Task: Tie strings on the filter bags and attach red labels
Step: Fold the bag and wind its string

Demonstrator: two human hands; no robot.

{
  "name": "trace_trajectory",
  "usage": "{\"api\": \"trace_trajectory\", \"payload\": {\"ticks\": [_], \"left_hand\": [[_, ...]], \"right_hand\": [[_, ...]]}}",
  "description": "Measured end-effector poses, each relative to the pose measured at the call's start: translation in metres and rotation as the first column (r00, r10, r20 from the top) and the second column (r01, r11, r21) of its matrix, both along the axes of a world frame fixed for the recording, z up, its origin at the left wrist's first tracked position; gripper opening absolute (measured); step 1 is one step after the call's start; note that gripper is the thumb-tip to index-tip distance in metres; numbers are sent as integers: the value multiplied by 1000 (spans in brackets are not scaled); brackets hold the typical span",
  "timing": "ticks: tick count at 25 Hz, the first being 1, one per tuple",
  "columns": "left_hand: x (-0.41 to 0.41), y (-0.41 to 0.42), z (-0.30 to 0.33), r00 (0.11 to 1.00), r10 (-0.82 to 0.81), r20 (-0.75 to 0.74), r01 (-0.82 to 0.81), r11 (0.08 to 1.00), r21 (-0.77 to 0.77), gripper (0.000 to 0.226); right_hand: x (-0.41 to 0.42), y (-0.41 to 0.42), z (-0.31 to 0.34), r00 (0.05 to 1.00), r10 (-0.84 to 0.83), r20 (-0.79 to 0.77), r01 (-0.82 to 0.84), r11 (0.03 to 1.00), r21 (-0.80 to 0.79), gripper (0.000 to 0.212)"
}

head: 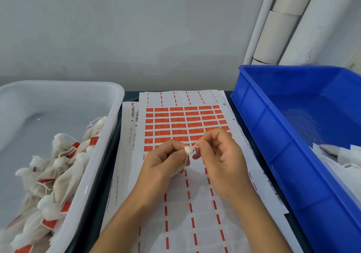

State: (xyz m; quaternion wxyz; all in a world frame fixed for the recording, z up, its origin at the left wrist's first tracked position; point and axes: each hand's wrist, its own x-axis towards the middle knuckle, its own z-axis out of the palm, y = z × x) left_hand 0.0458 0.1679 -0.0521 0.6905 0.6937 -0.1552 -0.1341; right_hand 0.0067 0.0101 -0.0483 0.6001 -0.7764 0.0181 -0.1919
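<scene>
Both hands meet over the middle of the table, above the label sheets. The left hand [164, 159] has its fingers curled round a small white filter bag [188, 152], pinching the gathered neck while the body of the bag hangs down behind its fingers, mostly hidden. The right hand [218, 151] pinches the thin white string [197, 145] between thumb and forefinger right at the bag's neck, its other fingers loosely curled beside it; the two hands are almost touching at that point (whether a knot is already formed there is too small to tell). Under them lies the sheet of red labels [181, 122], a block of red rectangles in rows at its far half, with the near half showing only white backing and short red dashes where labels have been peeled off. More white sheets [127, 155] lie beneath it, fanned a little to the left, with barcodes along their edges. To the left stands a white plastic tub [109, 135], and heaped in its near side is a pile of tied bags with red labels [48, 172] on their strings. To the right stands a blue plastic crate [273, 135]; some flat white bags [340, 159] lie in its near right corner, and small crumbs speckle its floor. Behind the crate, white tubes [277, 28] lean against the pale wall.
</scene>
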Motion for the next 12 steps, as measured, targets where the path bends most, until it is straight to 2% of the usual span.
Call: {"api": "trace_trajectory", "payload": {"ticks": [2, 7, 9, 12], "left_hand": [[0, -1, -2, 1000, 8, -7, -7, 1000, 30, 21], [-1, -2, -4, 999, 41, 1, -41, 995, 89, 19], [-2, -1, -3, 998, 47, 35, -51, 992, 119, 19], [-4, -3, -4, 992, 71, 104, -89, 979, 182, 21]], "right_hand": [[-1, -5, 1, 999, -52, 17, 52, 999, -8, 5], [-1, -15, 0, 994, -108, -10, 103, 968, -230, 5], [-1, -15, 2, 996, -87, -15, 84, 989, -125, 9], [1, -17, 5, 996, 35, -86, -13, 972, 235, 15]]}}
